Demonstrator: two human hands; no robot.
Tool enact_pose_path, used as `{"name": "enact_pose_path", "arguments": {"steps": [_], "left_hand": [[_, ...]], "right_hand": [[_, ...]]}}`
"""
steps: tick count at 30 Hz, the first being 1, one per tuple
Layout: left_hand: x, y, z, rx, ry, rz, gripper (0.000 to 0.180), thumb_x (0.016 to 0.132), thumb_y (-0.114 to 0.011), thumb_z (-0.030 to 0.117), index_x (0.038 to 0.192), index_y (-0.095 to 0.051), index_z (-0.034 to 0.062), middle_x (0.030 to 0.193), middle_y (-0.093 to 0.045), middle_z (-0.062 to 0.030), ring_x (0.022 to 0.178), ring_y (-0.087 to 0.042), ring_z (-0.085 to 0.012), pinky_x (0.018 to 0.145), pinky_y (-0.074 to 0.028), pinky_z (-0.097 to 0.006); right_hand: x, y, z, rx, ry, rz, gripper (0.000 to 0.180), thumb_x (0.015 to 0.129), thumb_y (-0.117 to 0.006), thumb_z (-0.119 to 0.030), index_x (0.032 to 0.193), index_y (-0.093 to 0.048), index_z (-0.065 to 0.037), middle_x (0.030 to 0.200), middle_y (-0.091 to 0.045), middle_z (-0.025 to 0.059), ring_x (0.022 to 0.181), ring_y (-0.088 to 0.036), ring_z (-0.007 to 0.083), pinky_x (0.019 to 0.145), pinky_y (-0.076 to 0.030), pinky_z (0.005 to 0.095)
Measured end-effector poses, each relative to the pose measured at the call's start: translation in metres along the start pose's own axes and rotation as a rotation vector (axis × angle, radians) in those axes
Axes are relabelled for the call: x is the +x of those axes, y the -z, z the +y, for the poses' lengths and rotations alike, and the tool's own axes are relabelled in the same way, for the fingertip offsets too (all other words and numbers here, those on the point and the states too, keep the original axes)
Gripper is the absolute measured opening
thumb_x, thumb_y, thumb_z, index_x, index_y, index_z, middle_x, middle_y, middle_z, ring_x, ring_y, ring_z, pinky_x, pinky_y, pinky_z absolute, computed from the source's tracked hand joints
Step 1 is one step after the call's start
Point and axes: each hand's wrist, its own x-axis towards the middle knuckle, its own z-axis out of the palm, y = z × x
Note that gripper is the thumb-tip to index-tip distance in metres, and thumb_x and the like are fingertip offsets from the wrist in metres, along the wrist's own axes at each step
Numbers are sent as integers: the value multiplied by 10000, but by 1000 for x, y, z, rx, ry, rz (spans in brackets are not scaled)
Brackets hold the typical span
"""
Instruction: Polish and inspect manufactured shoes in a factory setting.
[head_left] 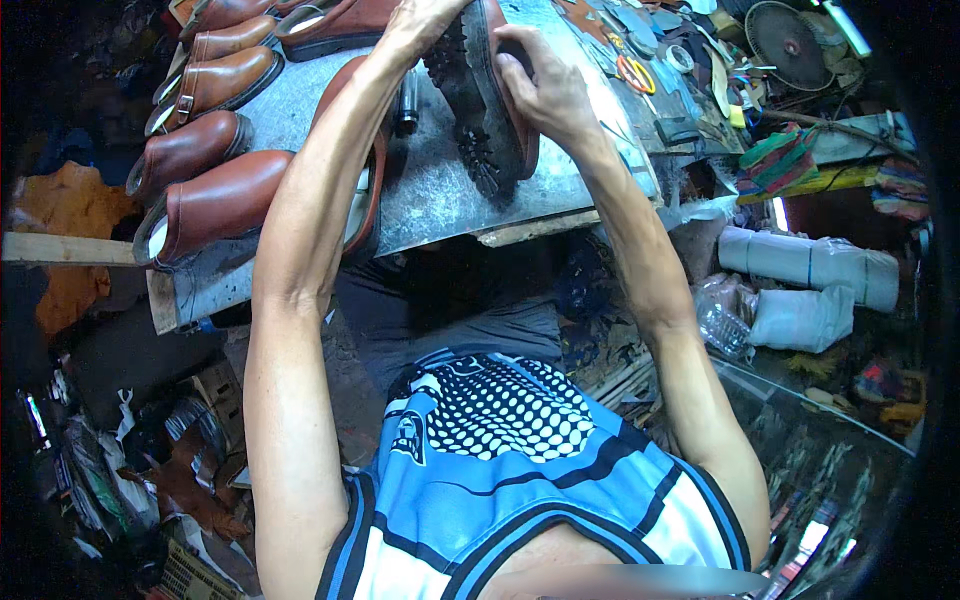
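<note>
A brown leather shoe lies tipped on its side on the metal-topped table, its black lugged sole turned to the left. Along the upper's right side, my right hand curls its fingers and thumb against the shoe. My left hand is at the sole's far end, cut off by the top edge of the picture, so its fingers are mostly hidden. Just left of the sole stands a small dark cylinder. Another brown shoe is partly covered by my left forearm.
Several brown clogs line the table's left side, one with a buckle strap. At the right are orange-handled scissors, a tape roll, leather scraps and a round fan grille. White wrapped rolls lie below, at right.
</note>
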Motion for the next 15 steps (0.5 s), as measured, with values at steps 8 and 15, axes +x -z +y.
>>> {"name": "enact_pose_path", "arguments": {"steps": [8,15], "left_hand": [[-8,4,17,96,-5,75,479,880,-746,388,1148,-639,5,997,-676,-77,905,-608,-158,819,-512,-327],[-4,-1,16,31,-41,-7,427,901,-728,354,1131,-658,0,1009,-687,-79,918,-619,-165,837,-514,-330]], "right_hand": [[-41,0,17,68,230,43,278,961,-609,-179,1229,-559,-124,931,-714,195,816,-718,378,719,-559,457],[-43,6,22,62,193,-17,218,960,-606,-175,1170,-608,-114,932,-718,183,912,-712,392,800,-557,467]]}}
